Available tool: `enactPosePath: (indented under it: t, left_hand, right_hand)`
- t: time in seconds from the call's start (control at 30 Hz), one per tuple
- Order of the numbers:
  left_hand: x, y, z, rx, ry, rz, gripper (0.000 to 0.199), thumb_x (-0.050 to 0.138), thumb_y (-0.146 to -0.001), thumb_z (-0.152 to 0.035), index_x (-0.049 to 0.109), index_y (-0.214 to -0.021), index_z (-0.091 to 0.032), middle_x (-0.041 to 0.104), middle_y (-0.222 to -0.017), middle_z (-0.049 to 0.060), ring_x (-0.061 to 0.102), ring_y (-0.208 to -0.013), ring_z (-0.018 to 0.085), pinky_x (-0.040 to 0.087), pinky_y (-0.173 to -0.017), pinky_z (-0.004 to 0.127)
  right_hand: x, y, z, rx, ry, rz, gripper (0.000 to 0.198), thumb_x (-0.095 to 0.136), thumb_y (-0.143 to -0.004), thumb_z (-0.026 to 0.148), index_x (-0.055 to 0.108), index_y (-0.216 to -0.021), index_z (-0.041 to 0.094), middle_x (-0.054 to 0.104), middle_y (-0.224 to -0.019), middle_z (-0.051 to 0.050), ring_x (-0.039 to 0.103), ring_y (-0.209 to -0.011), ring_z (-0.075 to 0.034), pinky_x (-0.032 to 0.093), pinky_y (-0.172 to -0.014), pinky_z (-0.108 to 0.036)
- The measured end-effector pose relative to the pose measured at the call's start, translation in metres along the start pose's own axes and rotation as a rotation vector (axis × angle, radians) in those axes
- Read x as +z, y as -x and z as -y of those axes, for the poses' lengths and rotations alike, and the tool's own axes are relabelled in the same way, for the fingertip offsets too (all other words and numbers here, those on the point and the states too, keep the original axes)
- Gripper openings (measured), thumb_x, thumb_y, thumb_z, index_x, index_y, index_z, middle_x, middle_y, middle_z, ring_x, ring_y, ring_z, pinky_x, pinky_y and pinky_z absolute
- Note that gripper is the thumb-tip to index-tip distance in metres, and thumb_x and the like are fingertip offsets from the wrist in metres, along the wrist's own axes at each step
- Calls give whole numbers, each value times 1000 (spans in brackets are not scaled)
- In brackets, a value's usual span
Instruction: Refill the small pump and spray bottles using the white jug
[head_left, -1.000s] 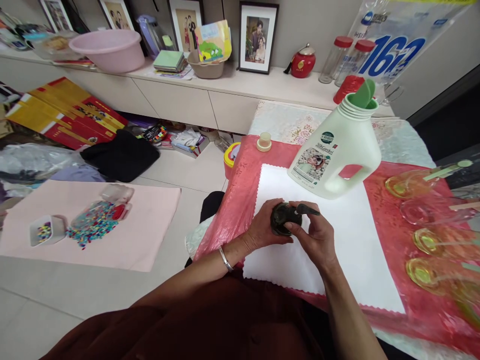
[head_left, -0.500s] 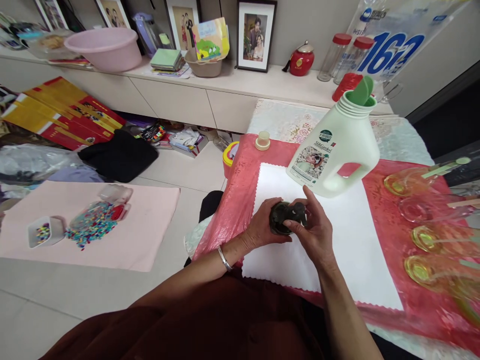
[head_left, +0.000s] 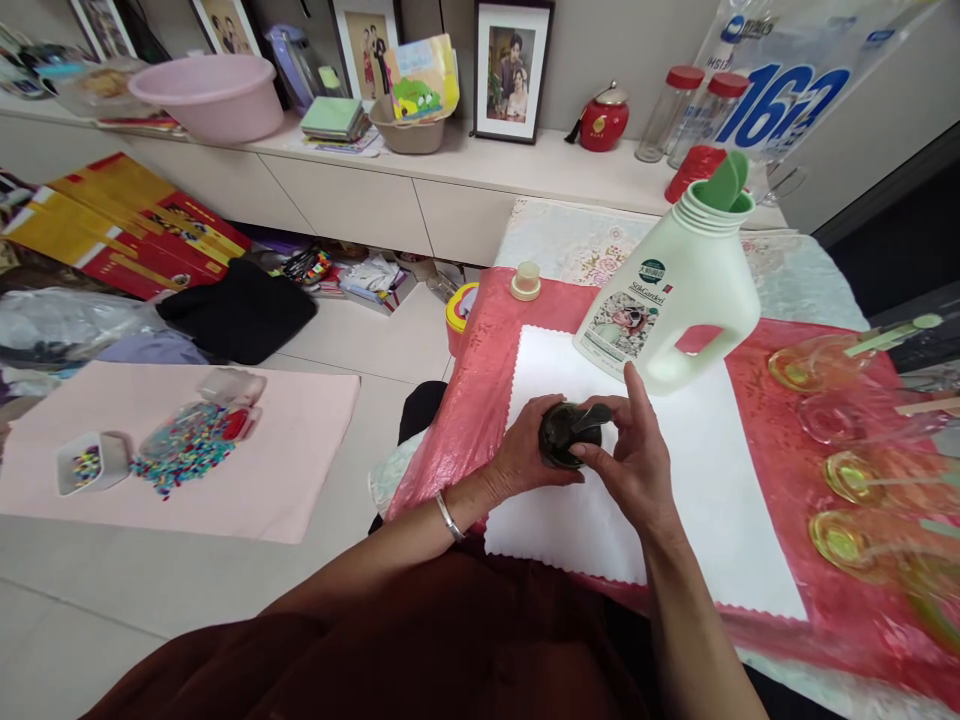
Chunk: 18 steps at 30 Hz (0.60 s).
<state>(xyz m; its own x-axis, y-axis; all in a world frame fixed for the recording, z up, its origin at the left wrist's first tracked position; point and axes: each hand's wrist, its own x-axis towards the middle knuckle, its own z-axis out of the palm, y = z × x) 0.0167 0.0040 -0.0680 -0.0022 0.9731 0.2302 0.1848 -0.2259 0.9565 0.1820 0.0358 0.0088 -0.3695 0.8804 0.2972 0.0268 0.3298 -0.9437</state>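
A dark pump bottle (head_left: 556, 438), seen from above, is above the white cloth (head_left: 697, 500). My left hand (head_left: 529, 440) wraps around its side. My right hand (head_left: 634, 460) grips the bottle's pump head (head_left: 592, 417) between thumb and bent fingers, while the index finger points up and away. The lower part of the bottle is hidden by my hands. Just beyond my right hand stands a large pale green detergent jug (head_left: 675, 290) with a green spout and no cap on its neck. A pale cap (head_left: 526, 281) rests on the red table cover to the left.
Several glass cups (head_left: 847, 475) with yellow liquid and sticks line the right side of the red cover (head_left: 465, 420). On the left, a pink sheet (head_left: 247, 500) bears scattered coloured beads (head_left: 184, 450) and a small white box (head_left: 91, 465). A cabinet (head_left: 337, 190) runs along the back.
The pump head has turned, so its nozzle now points up and right. My right hand has shifted slightly right, its index finger lifted further. My left hand stays in place around the bottle.
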Motion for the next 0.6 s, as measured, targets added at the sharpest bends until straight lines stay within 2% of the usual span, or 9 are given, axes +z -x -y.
enactPosePath:
  t: [0.07, 0.13, 0.27, 0.37, 0.43, 0.53, 0.6]
  left_hand:
    - [0, 0, 1, 11, 14, -1, 110, 97, -49, -49, 39, -140, -28, 51, -142, 11, 53, -131, 37, 46, -109, 57]
    - [0, 0, 1, 18, 6, 6, 110, 97, -49, -51, 39, -140, -28, 51, -141, 12, 53, -132, 37, 46, -109, 58]
    - [-1, 0, 0, -7, -15, 15, 112, 97, -47, -51, 39, -140, -28, 51, -141, 11, 54, -130, 37, 46, -109, 59]
    - [0, 0, 0, -1, -17, -1, 112, 98, -46, -49, 40, -140, -27, 51, -141, 11, 54, -130, 37, 45, -110, 59]
    - [0, 0, 0, 10, -6, -13, 111, 98, -46, -47, 41, -139, -26, 52, -140, 12, 54, -129, 37, 45, -109, 59]
    - [0, -1, 0, 16, 10, 1, 107, 98, -47, -49, 43, -137, -26, 53, -139, 11, 55, -129, 37, 46, -109, 58]
    - [-1, -1, 0, 19, 4, 9, 108, 98, -47, -51, 42, -137, -27, 54, -139, 11, 55, -129, 37, 46, -109, 58]
  right_hand:
    - [-2, 1, 4, -3, -43, 72, 90, 71, -93, 32, 15, -163, 33, 58, -126, -7, 55, -121, -21, 44, -110, -46]
    - [-3, 1, 5, -9, -67, 76, 82, 66, -97, 30, 18, -163, 32, 59, -126, -7, 54, -123, -20, 43, -112, -47]
    - [3, 0, 1, 25, 7, -79, 90, 81, -84, 34, 32, -159, 30, 61, -105, -3, 57, -106, -20, 43, -110, -50]
    - [7, 0, -1, 66, 99, -156, 97, 86, -78, 41, 35, -158, 28, 59, -105, -4, 55, -105, -21, 43, -109, -51]
    - [5, 1, 1, 49, 87, -79, 96, 82, -83, 41, 27, -161, 29, 59, -114, -5, 55, -111, -22, 42, -111, -51]
    - [2, 3, 5, 2, 9, 41, 82, 68, -95, 34, 21, -162, 34, 58, -125, -5, 53, -122, -21, 40, -114, -49]
    - [3, 4, 5, 0, 21, 8, 76, 67, -95, 31, 27, -160, 35, 59, -119, -3, 54, -119, -20, 40, -113, -48]
